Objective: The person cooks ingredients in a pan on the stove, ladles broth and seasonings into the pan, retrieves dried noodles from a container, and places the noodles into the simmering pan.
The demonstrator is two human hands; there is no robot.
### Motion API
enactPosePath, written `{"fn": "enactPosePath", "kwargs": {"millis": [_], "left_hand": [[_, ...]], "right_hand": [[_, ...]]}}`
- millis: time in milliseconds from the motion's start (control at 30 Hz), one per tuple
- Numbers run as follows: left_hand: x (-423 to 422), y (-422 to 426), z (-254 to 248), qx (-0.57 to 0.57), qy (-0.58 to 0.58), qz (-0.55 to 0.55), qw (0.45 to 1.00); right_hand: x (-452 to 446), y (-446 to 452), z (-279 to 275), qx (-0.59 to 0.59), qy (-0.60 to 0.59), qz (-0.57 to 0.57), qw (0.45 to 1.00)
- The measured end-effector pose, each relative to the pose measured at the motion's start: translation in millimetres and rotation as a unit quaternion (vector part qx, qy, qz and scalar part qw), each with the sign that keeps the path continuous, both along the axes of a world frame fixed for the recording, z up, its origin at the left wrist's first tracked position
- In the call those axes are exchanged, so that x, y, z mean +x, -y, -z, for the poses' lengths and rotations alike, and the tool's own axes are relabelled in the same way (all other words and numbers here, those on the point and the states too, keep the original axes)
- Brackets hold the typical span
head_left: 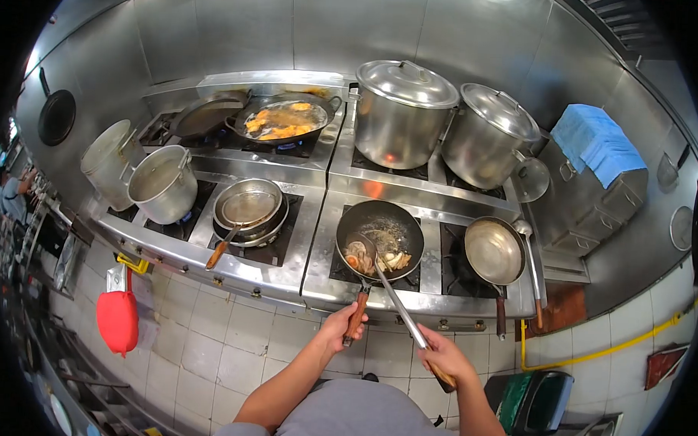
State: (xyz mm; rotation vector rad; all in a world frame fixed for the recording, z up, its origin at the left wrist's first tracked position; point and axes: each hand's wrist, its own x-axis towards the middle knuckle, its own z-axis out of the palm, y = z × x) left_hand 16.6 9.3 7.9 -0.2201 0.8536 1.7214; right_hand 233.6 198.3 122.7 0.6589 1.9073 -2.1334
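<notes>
My left hand (340, 327) is closed round the wooden handle of a dark wok (350, 218), which sits on a front burner. In my right hand (445, 358) is the wooden end of a long metal ladle (399, 303), held with the fingers wrapped round it. Its bowl dips into the wok among the food (394, 260). Pale pieces lie on the right of the wok, and darker pieces with something orange sit at the ladle's bowl. Glossy oil or liquid coats the wok's middle.
Right of the wok stands a pan (492, 251), with another ladle (527, 247) beside it. Behind are two lidded stockpots (398, 127) (490, 138). Orange pieces fry in a wide pan (285, 141) over blue flame. Stacked pans (249, 204) and an open pot (163, 185) stand left.
</notes>
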Motion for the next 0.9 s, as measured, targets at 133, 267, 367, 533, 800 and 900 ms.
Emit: {"fn": "enactPosePath", "kwargs": {"millis": [133,267,367,533,800,900], "left_hand": [[1,-1,-1,-0.007,0.01,0.001,1.0],[2,-3,-2,-0.015,0.007,0.001,1.0],[2,-3,-8,-0.017,-0.002,0.001,1.0],[3,-2,-9,-0.014,0.0,0.0,1.0],[5,-1,-11,-0.019,-0.005,-0.001,1.0],[3,-4,-8,-0.011,0.001,0.001,1.0]], "right_hand": [[28,-16,-11,-0.026,0.025,-0.029,0.999],[9,-27,7,0.237,0.044,-0.04,0.97],[-15,-22,23,0.407,0.013,-0.027,0.913],[-10,-18,43,0.561,0.009,0.003,0.828],[3,-2,34,-0.028,-0.01,0.116,0.993],[-27,-4,69,0.329,-0.062,0.113,0.936]]}}
